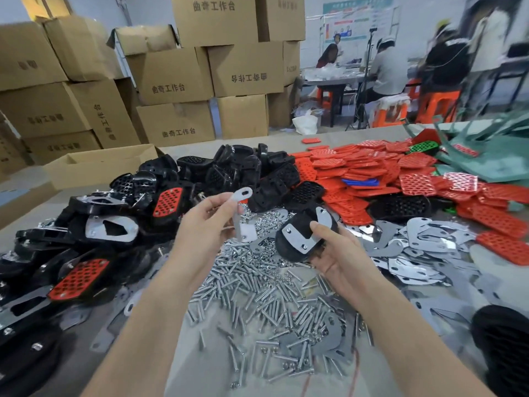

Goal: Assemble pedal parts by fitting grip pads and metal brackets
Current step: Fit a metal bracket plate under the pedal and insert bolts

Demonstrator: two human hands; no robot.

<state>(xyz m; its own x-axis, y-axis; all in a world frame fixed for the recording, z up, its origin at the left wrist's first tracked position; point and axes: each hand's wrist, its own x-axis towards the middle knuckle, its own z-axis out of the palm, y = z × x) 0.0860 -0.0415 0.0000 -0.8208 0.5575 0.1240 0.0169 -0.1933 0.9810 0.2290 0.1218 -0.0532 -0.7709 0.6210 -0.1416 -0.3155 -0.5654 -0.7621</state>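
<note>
Upright, slotted end topmost, the metal bracket (241, 215) stands in the left hand (206, 222).

Left grip (206, 222) and right grip (336, 255), both curled, mid-air.

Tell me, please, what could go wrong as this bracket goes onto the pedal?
The left hand pinches the bent silver metal bracket by fingertips; a loose grip could drop it among the silver bolts below.
The right hand cradles the black plastic pedal body with only its thumb on the V-shaped silver plate; the pedal could tip when the bracket presses on.
</note>
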